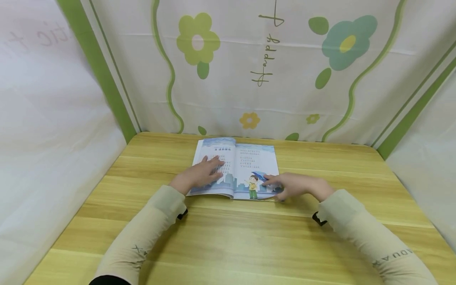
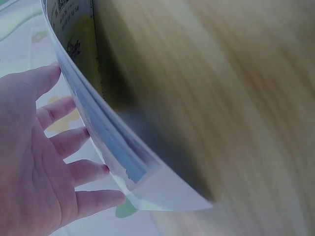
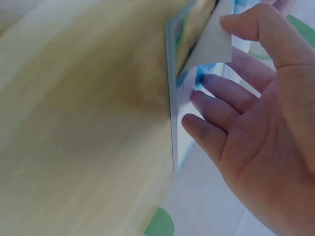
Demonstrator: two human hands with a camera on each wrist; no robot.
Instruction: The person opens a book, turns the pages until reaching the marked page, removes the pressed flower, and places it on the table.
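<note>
Pale sleeves [image 1: 358,221], open book [image 1: 256,156] under left fingers [image 1: 214,163], page [image 3: 214,43] between right fingers [image 1: 272,179]

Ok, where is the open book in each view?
Head: the book lies just below centre.
Left wrist: diagonally, from upper left to bottom centre.
Right wrist: from the top to below mid-height, just right of centre.
Shared landmark: the wooden tabletop.

Head view downward, wrists close — book [image 1: 236,170] shared

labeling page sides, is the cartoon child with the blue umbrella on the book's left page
No, the cartoon child is printed on the right page of the open book, near the right hand.
</note>
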